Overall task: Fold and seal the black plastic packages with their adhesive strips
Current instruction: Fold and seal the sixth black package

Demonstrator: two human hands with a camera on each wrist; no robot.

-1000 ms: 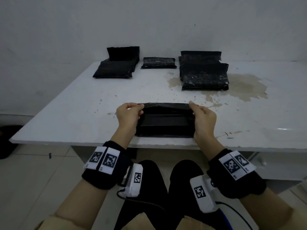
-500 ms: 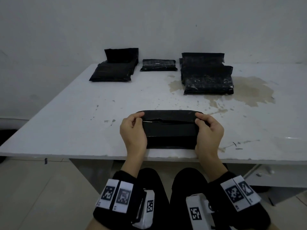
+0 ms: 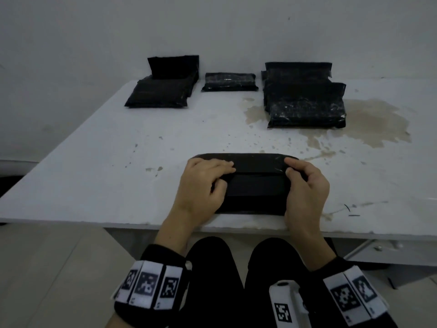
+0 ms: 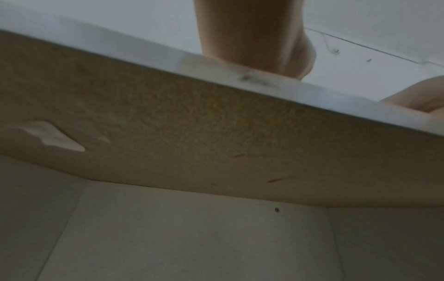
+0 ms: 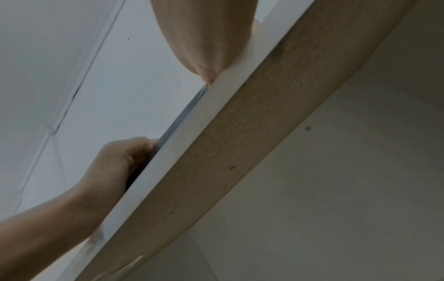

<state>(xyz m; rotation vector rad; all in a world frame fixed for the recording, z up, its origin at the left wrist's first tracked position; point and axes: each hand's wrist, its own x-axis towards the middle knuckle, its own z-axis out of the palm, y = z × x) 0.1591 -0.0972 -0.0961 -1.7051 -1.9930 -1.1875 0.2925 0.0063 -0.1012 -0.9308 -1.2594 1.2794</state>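
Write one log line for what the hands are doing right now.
step: sealing | left hand: presses flap | right hand: pinches flap | item: black plastic package near front edge of white table | seal: cannot tell

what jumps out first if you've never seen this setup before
Two bare hands at the near table edge work one black package: the left hand presses its folded flap with flat fingers, and the right hand pinches the other end. Behind them, more black packages sit along the far edge, beside a brown stain on the white table.
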